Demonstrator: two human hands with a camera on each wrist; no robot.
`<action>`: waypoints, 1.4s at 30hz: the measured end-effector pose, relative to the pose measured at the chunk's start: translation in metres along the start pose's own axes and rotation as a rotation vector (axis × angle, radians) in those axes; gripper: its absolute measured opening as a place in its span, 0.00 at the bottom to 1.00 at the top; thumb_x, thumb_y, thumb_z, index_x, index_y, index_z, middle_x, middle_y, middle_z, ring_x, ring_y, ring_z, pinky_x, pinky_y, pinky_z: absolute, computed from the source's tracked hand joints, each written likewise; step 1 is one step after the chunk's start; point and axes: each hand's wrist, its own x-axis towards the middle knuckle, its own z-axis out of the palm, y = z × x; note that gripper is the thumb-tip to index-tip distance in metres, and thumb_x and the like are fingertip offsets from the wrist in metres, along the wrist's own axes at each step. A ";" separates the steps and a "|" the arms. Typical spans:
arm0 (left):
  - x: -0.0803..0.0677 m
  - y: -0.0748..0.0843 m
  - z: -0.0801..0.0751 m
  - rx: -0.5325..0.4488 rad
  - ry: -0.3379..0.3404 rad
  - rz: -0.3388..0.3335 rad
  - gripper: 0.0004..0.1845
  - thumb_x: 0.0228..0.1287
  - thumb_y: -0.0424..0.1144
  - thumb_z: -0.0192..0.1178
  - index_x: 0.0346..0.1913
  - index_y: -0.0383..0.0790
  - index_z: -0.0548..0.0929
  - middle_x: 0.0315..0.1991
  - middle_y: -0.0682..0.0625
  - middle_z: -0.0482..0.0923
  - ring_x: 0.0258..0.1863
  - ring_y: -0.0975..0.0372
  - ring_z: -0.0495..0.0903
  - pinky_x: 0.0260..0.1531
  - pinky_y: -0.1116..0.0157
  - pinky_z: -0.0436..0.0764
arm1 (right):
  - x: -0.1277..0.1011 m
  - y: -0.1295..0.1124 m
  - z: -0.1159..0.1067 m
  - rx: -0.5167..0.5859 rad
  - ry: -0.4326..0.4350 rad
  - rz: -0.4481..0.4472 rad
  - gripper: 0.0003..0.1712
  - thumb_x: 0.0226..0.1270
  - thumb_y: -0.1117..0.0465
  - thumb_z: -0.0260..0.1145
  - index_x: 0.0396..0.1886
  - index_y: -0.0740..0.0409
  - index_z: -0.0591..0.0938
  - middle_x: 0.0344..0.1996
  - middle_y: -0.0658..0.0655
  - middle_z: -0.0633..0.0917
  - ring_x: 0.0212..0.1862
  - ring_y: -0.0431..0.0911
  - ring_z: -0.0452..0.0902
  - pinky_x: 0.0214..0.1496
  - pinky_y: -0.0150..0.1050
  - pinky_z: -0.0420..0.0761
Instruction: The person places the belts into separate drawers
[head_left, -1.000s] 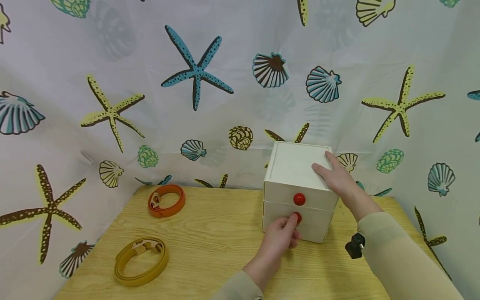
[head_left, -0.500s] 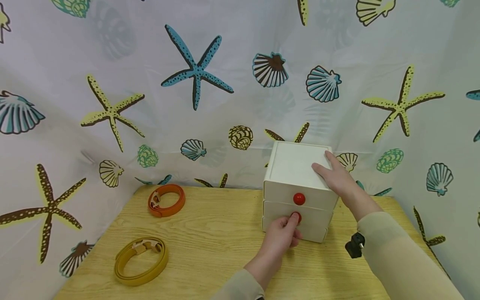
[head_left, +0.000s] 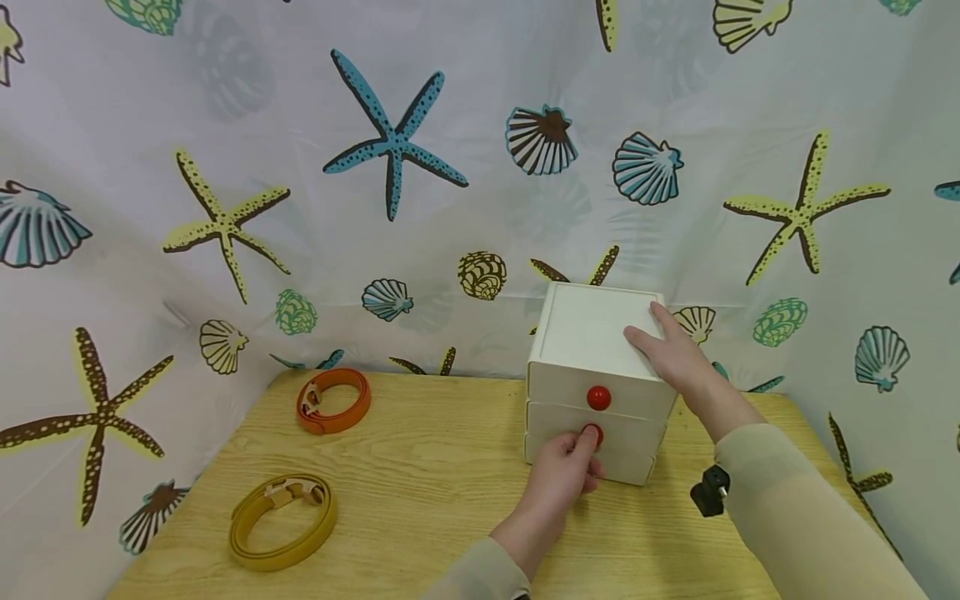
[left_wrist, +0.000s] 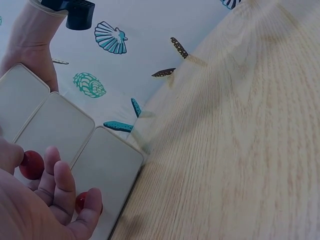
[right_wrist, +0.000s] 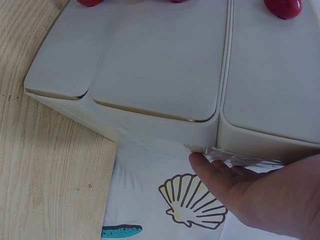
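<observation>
A red knob [head_left: 592, 433] is pinched by the left hand [head_left: 561, 471]; the white drawer box [head_left: 592, 333] is steadied under the flat, spread right hand [head_left: 671, 354].

The small drawer chest [head_left: 596, 367] is cream white, and its round knobs [head_left: 597, 397] are bright red. The table [head_left: 420, 492] under it is pale yellow wood with a fine grain. On the far left lies an orange belt [head_left: 333, 401]; nearer, a mustard yellow belt [head_left: 282, 522] with a beige buckle. The curtain [head_left: 450, 125] behind is white, printed with blue, yellow and brown starfish and with teal, green and tan shells. Both sleeves [head_left: 802, 517] are light beige.
</observation>
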 end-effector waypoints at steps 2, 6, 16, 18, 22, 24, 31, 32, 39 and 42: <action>0.000 0.000 0.000 0.000 0.002 0.003 0.25 0.87 0.56 0.57 0.49 0.34 0.88 0.28 0.50 0.83 0.25 0.62 0.78 0.37 0.62 0.84 | 0.000 0.000 0.000 0.001 0.000 0.001 0.52 0.89 0.39 0.54 0.93 0.49 0.36 0.90 0.67 0.38 0.88 0.69 0.34 0.83 0.74 0.45; 0.000 0.001 0.001 -0.001 0.005 0.007 0.24 0.87 0.55 0.57 0.47 0.34 0.87 0.28 0.50 0.83 0.24 0.62 0.78 0.36 0.63 0.83 | 0.000 0.000 0.000 0.004 -0.003 0.003 0.52 0.89 0.39 0.54 0.93 0.48 0.36 0.90 0.67 0.38 0.88 0.69 0.34 0.83 0.74 0.45; 0.000 0.001 0.002 -0.005 0.015 0.007 0.24 0.87 0.55 0.58 0.44 0.35 0.86 0.28 0.50 0.83 0.24 0.62 0.78 0.37 0.62 0.83 | 0.000 0.000 0.000 0.009 -0.003 0.003 0.52 0.89 0.39 0.54 0.93 0.48 0.36 0.90 0.67 0.38 0.88 0.69 0.34 0.83 0.74 0.45; -0.001 0.001 0.002 -0.007 0.016 0.003 0.24 0.87 0.55 0.58 0.45 0.35 0.86 0.28 0.50 0.83 0.24 0.62 0.78 0.37 0.62 0.83 | -0.001 0.000 0.001 0.007 -0.001 0.000 0.52 0.89 0.39 0.54 0.93 0.48 0.36 0.90 0.66 0.38 0.88 0.69 0.34 0.83 0.74 0.45; -0.001 0.001 0.001 -0.010 0.016 -0.001 0.23 0.87 0.54 0.57 0.46 0.34 0.87 0.28 0.50 0.83 0.25 0.62 0.78 0.36 0.63 0.82 | -0.001 0.000 0.001 0.004 0.003 -0.002 0.51 0.89 0.39 0.54 0.93 0.48 0.36 0.90 0.66 0.38 0.88 0.68 0.34 0.84 0.73 0.44; -0.001 0.001 0.001 -0.009 0.018 -0.005 0.23 0.87 0.54 0.57 0.47 0.34 0.87 0.28 0.51 0.83 0.25 0.62 0.78 0.36 0.64 0.82 | -0.001 0.000 0.001 0.002 0.004 0.000 0.51 0.89 0.39 0.54 0.93 0.48 0.36 0.90 0.66 0.38 0.88 0.68 0.34 0.84 0.73 0.44; -0.002 0.001 0.002 -0.006 0.021 -0.009 0.23 0.87 0.53 0.57 0.48 0.34 0.88 0.28 0.51 0.83 0.25 0.62 0.79 0.38 0.63 0.83 | -0.001 0.000 0.002 -0.002 0.009 0.009 0.51 0.89 0.39 0.54 0.93 0.48 0.37 0.90 0.66 0.39 0.88 0.68 0.34 0.84 0.73 0.45; -0.002 0.001 0.002 -0.005 0.022 -0.007 0.23 0.87 0.53 0.57 0.48 0.34 0.88 0.28 0.51 0.83 0.25 0.62 0.79 0.38 0.62 0.84 | -0.001 0.000 0.002 -0.002 0.009 0.010 0.51 0.89 0.39 0.54 0.93 0.48 0.37 0.90 0.66 0.39 0.88 0.68 0.34 0.84 0.73 0.45; -0.004 0.002 0.002 -0.008 0.029 -0.003 0.23 0.87 0.54 0.58 0.47 0.34 0.88 0.28 0.51 0.83 0.25 0.62 0.79 0.37 0.63 0.84 | 0.000 0.000 0.002 -0.003 0.006 0.011 0.51 0.89 0.39 0.54 0.93 0.47 0.37 0.90 0.66 0.38 0.88 0.68 0.34 0.84 0.73 0.45; -0.004 0.002 0.002 -0.014 0.027 -0.013 0.23 0.87 0.53 0.58 0.47 0.34 0.87 0.28 0.51 0.83 0.25 0.62 0.79 0.37 0.64 0.83 | -0.001 0.000 0.001 -0.003 0.004 0.009 0.52 0.89 0.39 0.54 0.93 0.47 0.36 0.90 0.66 0.38 0.88 0.68 0.33 0.84 0.73 0.44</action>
